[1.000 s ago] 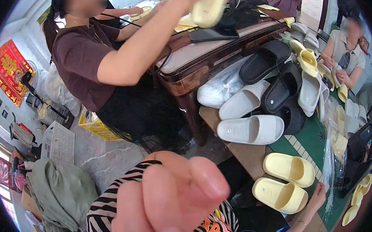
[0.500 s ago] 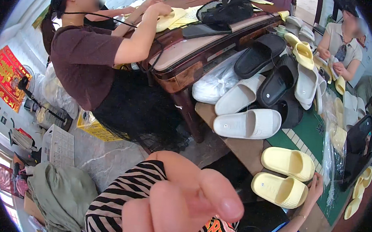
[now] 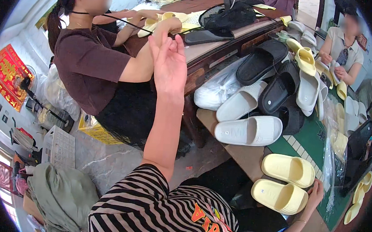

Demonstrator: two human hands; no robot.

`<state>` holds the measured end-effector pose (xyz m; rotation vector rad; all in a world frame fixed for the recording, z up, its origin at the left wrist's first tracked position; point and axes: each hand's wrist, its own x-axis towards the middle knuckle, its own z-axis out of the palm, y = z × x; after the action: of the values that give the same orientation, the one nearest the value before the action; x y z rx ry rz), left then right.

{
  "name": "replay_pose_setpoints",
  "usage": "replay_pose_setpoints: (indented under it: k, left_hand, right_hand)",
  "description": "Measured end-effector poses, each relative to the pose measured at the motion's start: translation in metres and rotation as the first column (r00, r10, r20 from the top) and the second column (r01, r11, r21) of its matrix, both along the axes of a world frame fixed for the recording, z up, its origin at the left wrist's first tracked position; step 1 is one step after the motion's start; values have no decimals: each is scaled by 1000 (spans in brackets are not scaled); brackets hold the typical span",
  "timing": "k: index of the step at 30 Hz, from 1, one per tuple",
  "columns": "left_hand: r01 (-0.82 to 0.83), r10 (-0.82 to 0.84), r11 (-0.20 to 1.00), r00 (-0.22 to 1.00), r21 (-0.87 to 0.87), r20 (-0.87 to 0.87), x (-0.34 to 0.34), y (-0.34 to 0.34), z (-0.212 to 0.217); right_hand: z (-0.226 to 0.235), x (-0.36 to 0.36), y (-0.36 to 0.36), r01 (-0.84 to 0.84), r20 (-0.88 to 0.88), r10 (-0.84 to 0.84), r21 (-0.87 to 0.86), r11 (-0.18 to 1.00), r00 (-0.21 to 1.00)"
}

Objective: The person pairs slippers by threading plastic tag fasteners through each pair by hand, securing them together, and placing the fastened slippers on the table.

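Raised in front of me, my left hand (image 3: 170,69) shows its palm, with fingers stretched upward and partly bent. Nothing is visible in it. It overlaps the forearm of a person in a brown top in the picture. At the lower right, my right hand (image 3: 315,195) rests at the toe end of the nearer pale yellow slide slipper (image 3: 273,195), fingers mostly straight along its edge. The matching yellow slipper (image 3: 279,168) lies just beyond it, side by side. Both lie flat on a brown board (image 3: 245,157). A grey slipper (image 3: 241,130) lies farther back.
Black slippers (image 3: 261,63) and more grey ones pile up behind, beside a clear plastic bag (image 3: 217,94). A green mat (image 3: 309,144) lies under clear wrapping. One person works at the wooden table (image 3: 197,76), another handles slippers at the far right. Crates (image 3: 59,146) stand left.
My left hand has moved up and away from close before the camera, its fingers straightening. My right hand stays by the yellow slipper. The view has shifted slightly.
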<state>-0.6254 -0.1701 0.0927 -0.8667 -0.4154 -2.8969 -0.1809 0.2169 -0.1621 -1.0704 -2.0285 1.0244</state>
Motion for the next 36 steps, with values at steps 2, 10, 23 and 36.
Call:
replay_pose_setpoints:
  k: [2,10,23,36]
  left_hand:
    - [-15,15,1000,1000,1,0,-9,2,1]
    - [113,-114,941,993,-319,15,39,35,-32]
    - [-552,-629,294,503,-781,-593,209,175,-189]
    - [-591,-442,425,526,-686,-727,252,207,-205]
  right_hand:
    - [2,-4,-1,13,-54,-12,23,1000,998]
    - [2,2,-7,10,-32,-13,-72,997,999]
    - [49,-26,-40,227,-131,-233,-62,972,964]
    - [32,-11,-31,335,-300,-365,-146,931,881]
